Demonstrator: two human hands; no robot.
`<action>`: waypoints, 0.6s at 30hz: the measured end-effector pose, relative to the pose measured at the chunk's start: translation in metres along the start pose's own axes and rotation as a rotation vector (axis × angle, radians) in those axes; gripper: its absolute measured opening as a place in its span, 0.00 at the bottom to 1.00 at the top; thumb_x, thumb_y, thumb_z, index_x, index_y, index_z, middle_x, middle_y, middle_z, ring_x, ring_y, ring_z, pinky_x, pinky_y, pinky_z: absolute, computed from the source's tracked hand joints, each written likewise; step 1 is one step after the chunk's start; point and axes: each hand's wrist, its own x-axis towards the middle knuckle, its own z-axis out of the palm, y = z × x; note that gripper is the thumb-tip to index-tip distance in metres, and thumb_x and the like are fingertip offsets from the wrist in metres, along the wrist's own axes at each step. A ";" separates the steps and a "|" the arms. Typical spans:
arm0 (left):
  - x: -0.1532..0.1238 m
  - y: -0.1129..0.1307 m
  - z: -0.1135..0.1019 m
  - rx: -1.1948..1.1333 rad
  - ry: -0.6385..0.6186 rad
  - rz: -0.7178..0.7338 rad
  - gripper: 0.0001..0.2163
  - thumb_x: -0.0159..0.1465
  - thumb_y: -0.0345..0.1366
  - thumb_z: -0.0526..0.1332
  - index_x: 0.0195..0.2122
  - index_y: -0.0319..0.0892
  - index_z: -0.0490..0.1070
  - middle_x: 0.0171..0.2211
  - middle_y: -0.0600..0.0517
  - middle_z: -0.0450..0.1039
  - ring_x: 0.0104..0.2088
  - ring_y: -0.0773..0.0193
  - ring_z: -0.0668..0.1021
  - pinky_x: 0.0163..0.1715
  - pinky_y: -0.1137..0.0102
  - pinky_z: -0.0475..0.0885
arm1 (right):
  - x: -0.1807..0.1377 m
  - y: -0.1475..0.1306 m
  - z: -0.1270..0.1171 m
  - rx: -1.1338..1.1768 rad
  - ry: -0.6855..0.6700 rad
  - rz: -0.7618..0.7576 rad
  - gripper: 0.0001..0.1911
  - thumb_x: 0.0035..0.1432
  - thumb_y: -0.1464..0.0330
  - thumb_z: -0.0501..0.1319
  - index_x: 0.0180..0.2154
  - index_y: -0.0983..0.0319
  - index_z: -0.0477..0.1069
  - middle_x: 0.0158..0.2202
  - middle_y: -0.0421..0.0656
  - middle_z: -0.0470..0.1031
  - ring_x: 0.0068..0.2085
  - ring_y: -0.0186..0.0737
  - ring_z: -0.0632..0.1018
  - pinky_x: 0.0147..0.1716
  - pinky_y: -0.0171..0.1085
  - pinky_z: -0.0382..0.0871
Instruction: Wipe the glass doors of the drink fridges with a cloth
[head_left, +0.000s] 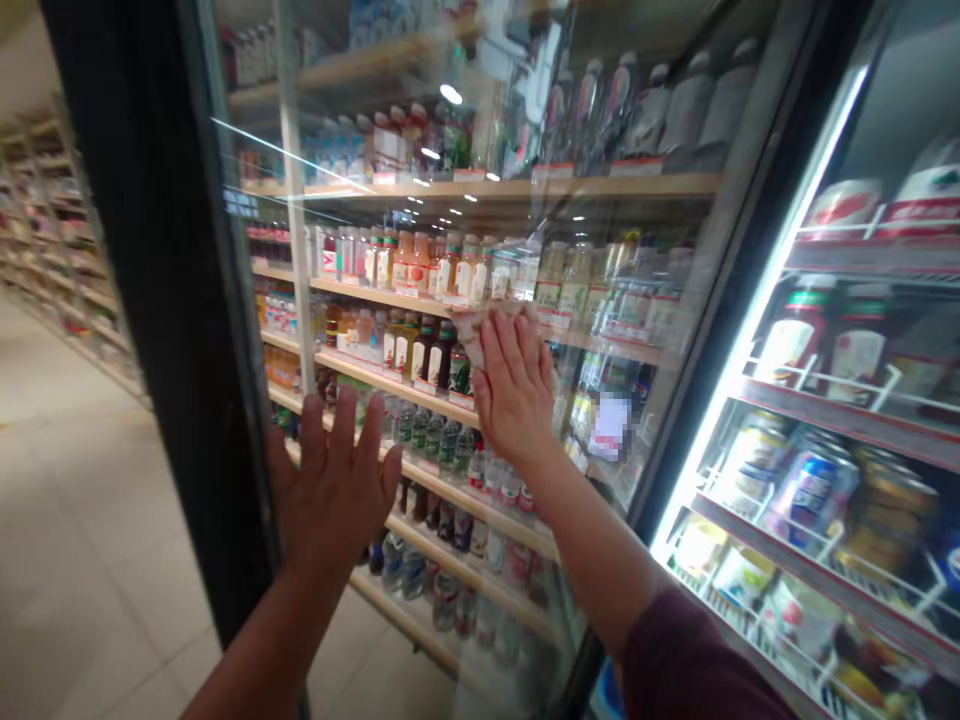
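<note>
A glass cooler door [510, 560] in a dark frame stands open in front of me. My right hand [516, 385] lies over a pale, patterned cloth [472, 325], pressing it flat against the glass with the fingers stretched out. Lower and to the left, my left hand [334, 480] is spread open by the left side of the door, near the black frame [150, 250]. It holds nothing; whether its palm touches the glass I cannot tell. Bottles show through the glass and in reflection behind both hands.
At right is a lit cooler with wire-fronted shelves [832, 420] of bottles and cans [814, 490]. Wooden shelves [420, 390] of drinks show in the door glass. On the far left, stocked store shelving [67, 230] runs along a tiled floor [90, 500].
</note>
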 end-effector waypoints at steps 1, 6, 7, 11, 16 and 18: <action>0.000 0.000 0.000 0.002 0.002 0.000 0.39 0.68 0.40 0.64 0.76 0.47 0.45 0.74 0.44 0.48 0.75 0.49 0.47 0.73 0.44 0.42 | 0.004 0.011 -0.002 -0.012 -0.021 -0.007 0.34 0.73 0.65 0.48 0.75 0.56 0.41 0.75 0.43 0.54 0.76 0.46 0.50 0.74 0.55 0.43; -0.001 0.002 0.001 -0.006 0.021 -0.002 0.39 0.67 0.41 0.64 0.75 0.48 0.46 0.74 0.43 0.49 0.75 0.46 0.49 0.73 0.43 0.41 | 0.003 0.105 -0.012 -0.095 0.105 0.266 0.32 0.74 0.62 0.41 0.75 0.60 0.43 0.75 0.49 0.52 0.76 0.48 0.48 0.72 0.62 0.46; -0.001 0.003 0.001 -0.005 0.022 -0.002 0.40 0.67 0.41 0.65 0.75 0.48 0.46 0.74 0.44 0.48 0.75 0.46 0.49 0.73 0.43 0.41 | -0.005 0.124 -0.013 -0.083 0.135 0.332 0.32 0.74 0.60 0.40 0.74 0.61 0.44 0.75 0.51 0.51 0.76 0.50 0.48 0.71 0.63 0.47; 0.001 0.004 0.001 0.004 0.025 0.011 0.39 0.67 0.40 0.63 0.76 0.46 0.45 0.75 0.44 0.46 0.75 0.48 0.46 0.73 0.45 0.40 | -0.067 0.169 -0.014 -0.030 0.232 0.592 0.35 0.74 0.56 0.39 0.73 0.69 0.49 0.74 0.61 0.52 0.76 0.55 0.51 0.70 0.67 0.49; 0.002 0.002 0.001 0.019 0.027 0.018 0.39 0.67 0.39 0.63 0.75 0.43 0.46 0.75 0.45 0.43 0.76 0.49 0.45 0.74 0.48 0.37 | -0.161 0.163 0.000 -0.018 0.335 0.825 0.38 0.73 0.52 0.38 0.71 0.71 0.52 0.72 0.68 0.54 0.74 0.60 0.55 0.69 0.69 0.51; 0.001 0.001 0.001 0.016 0.021 0.015 0.40 0.67 0.39 0.63 0.76 0.44 0.45 0.75 0.45 0.43 0.76 0.48 0.45 0.74 0.46 0.38 | -0.173 0.160 0.005 -0.018 0.348 0.845 0.39 0.72 0.50 0.39 0.72 0.70 0.51 0.72 0.66 0.53 0.75 0.59 0.54 0.70 0.69 0.49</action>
